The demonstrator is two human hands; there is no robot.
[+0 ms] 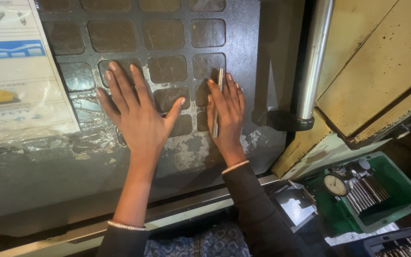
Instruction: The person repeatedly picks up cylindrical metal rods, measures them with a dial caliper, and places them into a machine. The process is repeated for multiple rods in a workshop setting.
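While the left hand [136, 112] lies flat with fingers spread, bracing on the dark metal door panel [243, 57], the right hand [227, 112] presses a slim steel rod [217, 102] upright against the panel near its right edge, fingers wrapped loosely, perhaps to steady it. A green tray [405, 190] of gauges sits lower right.

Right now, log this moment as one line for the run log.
left hand: flat, open on dark panel | right hand: pressing metal rod upright against panel | green tray with dial gauge: lower right, untouched
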